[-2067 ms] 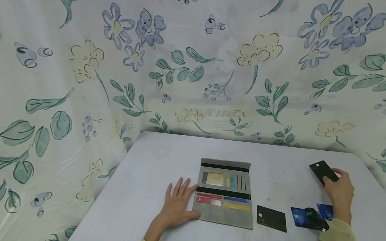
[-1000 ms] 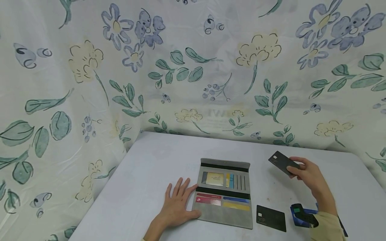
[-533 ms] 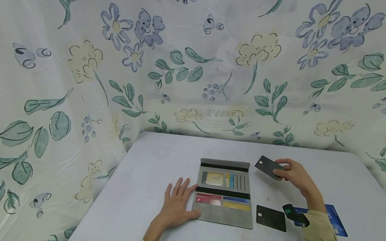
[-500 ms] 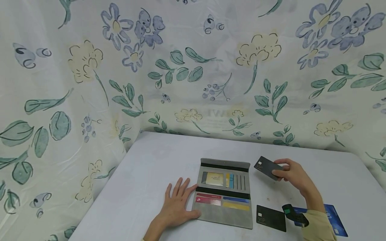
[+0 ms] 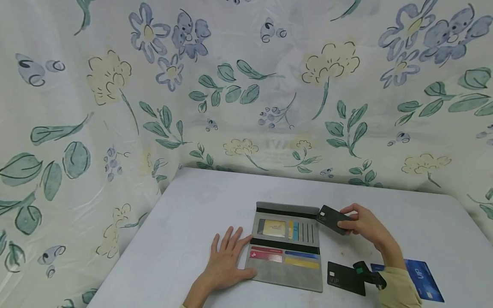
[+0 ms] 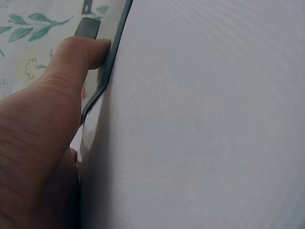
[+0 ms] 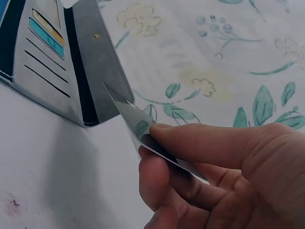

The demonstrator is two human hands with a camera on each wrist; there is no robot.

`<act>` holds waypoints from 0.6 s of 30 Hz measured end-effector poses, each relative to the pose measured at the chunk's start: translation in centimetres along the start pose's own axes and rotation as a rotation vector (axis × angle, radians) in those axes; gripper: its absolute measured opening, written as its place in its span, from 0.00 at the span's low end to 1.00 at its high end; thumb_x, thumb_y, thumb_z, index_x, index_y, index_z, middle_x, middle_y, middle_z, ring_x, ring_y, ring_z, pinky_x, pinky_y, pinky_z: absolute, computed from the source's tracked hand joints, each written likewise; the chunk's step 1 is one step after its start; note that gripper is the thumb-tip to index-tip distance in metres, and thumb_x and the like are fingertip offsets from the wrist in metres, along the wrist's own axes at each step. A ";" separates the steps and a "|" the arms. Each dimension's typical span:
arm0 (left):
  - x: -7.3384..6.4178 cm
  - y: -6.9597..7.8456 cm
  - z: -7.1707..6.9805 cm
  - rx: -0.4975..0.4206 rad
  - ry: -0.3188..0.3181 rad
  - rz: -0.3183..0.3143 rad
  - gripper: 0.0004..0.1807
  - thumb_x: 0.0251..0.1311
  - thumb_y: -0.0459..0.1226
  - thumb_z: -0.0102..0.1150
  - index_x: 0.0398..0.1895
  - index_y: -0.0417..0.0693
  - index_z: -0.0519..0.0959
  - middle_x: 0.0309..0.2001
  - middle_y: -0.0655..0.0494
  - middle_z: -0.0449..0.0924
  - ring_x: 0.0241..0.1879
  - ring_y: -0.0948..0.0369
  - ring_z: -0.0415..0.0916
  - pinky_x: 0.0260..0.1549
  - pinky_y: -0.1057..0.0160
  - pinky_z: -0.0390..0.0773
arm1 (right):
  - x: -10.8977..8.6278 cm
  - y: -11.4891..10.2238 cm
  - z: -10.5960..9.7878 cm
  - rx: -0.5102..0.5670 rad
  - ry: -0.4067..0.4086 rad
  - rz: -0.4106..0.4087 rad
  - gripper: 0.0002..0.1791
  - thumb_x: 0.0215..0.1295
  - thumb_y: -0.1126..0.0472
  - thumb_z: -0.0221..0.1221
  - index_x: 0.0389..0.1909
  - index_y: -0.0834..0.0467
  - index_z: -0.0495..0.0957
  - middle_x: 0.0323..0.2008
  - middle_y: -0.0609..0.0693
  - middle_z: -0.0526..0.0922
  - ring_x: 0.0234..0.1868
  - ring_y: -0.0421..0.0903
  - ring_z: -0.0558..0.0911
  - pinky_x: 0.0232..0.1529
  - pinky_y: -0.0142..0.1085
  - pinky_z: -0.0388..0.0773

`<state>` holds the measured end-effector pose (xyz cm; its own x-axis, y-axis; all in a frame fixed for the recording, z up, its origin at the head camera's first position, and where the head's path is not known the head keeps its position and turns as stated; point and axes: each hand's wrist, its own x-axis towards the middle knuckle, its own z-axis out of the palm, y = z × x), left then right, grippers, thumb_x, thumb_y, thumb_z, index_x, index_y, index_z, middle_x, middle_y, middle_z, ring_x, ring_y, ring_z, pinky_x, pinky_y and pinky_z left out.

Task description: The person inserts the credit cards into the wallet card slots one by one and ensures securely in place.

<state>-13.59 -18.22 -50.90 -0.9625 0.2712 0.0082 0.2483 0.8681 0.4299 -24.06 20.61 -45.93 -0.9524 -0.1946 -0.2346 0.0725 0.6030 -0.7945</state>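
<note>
A grey wallet (image 5: 283, 278) lies unfolded on the white table, with red, blue and yellow cards in its lower slots. Its upper half has a picture window, yellow and blue cards, and several bare slits. My left hand (image 5: 228, 266) rests with fingers spread at the wallet's left edge, the thumb on its lower corner. With thumb and fingers my right hand (image 5: 363, 224) pinches a black VIP card (image 5: 332, 219), held tilted by the wallet's upper right edge. In the right wrist view, the card (image 7: 136, 117) appears nearly edge-on, its corner overlapping the wallet flap (image 7: 97, 52).
A second black VIP card (image 5: 343, 280) lies right of the wallet. Blue cards (image 5: 423, 278) lie farther right, partly covered by the right sleeve and the black wrist strap (image 5: 369, 274). A flower-patterned sheet (image 5: 246, 85) hangs behind and left of the table.
My right hand has carried the black card leftward from the table's right side to the wallet's upper right edge. The left hand and the wallet have stayed in place.
</note>
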 end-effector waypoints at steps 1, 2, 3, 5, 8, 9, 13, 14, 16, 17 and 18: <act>0.0 0.0 0.0 0.002 -0.001 -0.001 0.48 0.50 0.65 0.61 0.72 0.55 0.64 0.77 0.46 0.52 0.77 0.43 0.40 0.69 0.34 0.33 | 0.1 -0.1 0.2 0.003 -0.005 0.001 0.29 0.63 0.58 0.64 0.59 0.68 0.67 0.40 0.59 0.84 0.33 0.47 0.81 0.37 0.38 0.75; 0.0 0.0 0.0 0.003 -0.002 -0.002 0.48 0.50 0.65 0.61 0.72 0.55 0.64 0.77 0.46 0.53 0.77 0.43 0.40 0.69 0.34 0.33 | 0.1 -0.2 0.4 0.010 -0.012 0.000 0.28 0.63 0.58 0.64 0.59 0.68 0.67 0.39 0.58 0.85 0.33 0.47 0.81 0.38 0.38 0.76; 0.1 0.0 0.0 0.005 -0.003 -0.003 0.48 0.50 0.65 0.61 0.72 0.55 0.64 0.77 0.46 0.52 0.77 0.43 0.40 0.69 0.34 0.33 | 0.2 -0.2 0.5 0.014 -0.023 -0.011 0.28 0.63 0.58 0.64 0.58 0.68 0.67 0.39 0.58 0.85 0.33 0.47 0.81 0.38 0.39 0.77; 0.1 -0.1 0.0 0.001 -0.006 -0.005 0.48 0.50 0.65 0.61 0.72 0.55 0.64 0.77 0.46 0.52 0.77 0.44 0.39 0.69 0.34 0.33 | 0.3 -0.4 0.9 0.024 -0.034 -0.019 0.28 0.62 0.58 0.64 0.57 0.68 0.68 0.39 0.58 0.85 0.32 0.47 0.82 0.39 0.40 0.78; 0.0 -0.1 0.0 -0.005 -0.004 -0.002 0.48 0.50 0.65 0.61 0.72 0.55 0.63 0.77 0.46 0.52 0.77 0.43 0.39 0.69 0.34 0.33 | 0.4 -0.6 1.4 0.031 -0.046 -0.032 0.27 0.62 0.59 0.65 0.56 0.67 0.68 0.39 0.58 0.85 0.30 0.47 0.83 0.38 0.40 0.78; 0.0 -0.1 0.0 -0.005 -0.004 -0.002 0.48 0.51 0.65 0.61 0.72 0.55 0.63 0.77 0.46 0.52 0.77 0.44 0.39 0.69 0.34 0.33 | 0.4 -0.7 1.5 0.028 -0.052 -0.040 0.26 0.62 0.59 0.65 0.56 0.68 0.68 0.39 0.58 0.85 0.30 0.47 0.82 0.37 0.40 0.77; 0.0 -0.1 0.1 -0.007 0.014 0.009 0.48 0.50 0.65 0.62 0.72 0.54 0.64 0.76 0.45 0.53 0.76 0.43 0.41 0.69 0.33 0.34 | 0.4 -0.9 1.9 0.035 -0.075 -0.053 0.25 0.61 0.61 0.65 0.54 0.67 0.68 0.37 0.56 0.85 0.30 0.47 0.81 0.35 0.39 0.75; 0.0 -0.1 0.1 -0.008 0.016 0.009 0.48 0.50 0.65 0.62 0.72 0.54 0.64 0.76 0.45 0.54 0.76 0.43 0.41 0.69 0.34 0.34 | 0.4 -0.9 2.0 0.037 -0.081 -0.059 0.24 0.61 0.62 0.65 0.53 0.68 0.68 0.37 0.56 0.85 0.31 0.47 0.81 0.35 0.39 0.75; 0.0 -0.1 0.2 -0.010 0.021 0.012 0.48 0.50 0.64 0.62 0.72 0.54 0.64 0.76 0.45 0.54 0.76 0.42 0.41 0.69 0.33 0.34 | 0.5 -1.1 2.4 0.036 -0.088 -0.065 0.24 0.60 0.62 0.65 0.52 0.67 0.68 0.37 0.56 0.85 0.31 0.47 0.80 0.34 0.39 0.75; 0.0 -0.1 0.2 -0.009 0.018 0.011 0.48 0.50 0.64 0.62 0.72 0.54 0.64 0.76 0.45 0.54 0.76 0.42 0.41 0.69 0.33 0.34 | 0.6 -1.1 2.6 0.035 -0.088 -0.065 0.24 0.60 0.62 0.65 0.52 0.67 0.69 0.37 0.56 0.85 0.30 0.47 0.80 0.34 0.38 0.75; 0.0 -0.1 0.2 -0.008 0.018 0.012 0.48 0.50 0.64 0.62 0.72 0.54 0.64 0.76 0.45 0.54 0.76 0.42 0.41 0.69 0.33 0.34 | 0.6 -1.2 2.8 0.035 -0.087 -0.064 0.23 0.59 0.62 0.66 0.52 0.67 0.69 0.37 0.56 0.85 0.30 0.47 0.80 0.34 0.38 0.75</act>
<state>-13.57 -18.25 -51.13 -0.9613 0.2740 0.0294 0.2589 0.8614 0.4370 -23.92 17.65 -46.68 -0.9263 -0.2992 -0.2291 0.0238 0.5603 -0.8279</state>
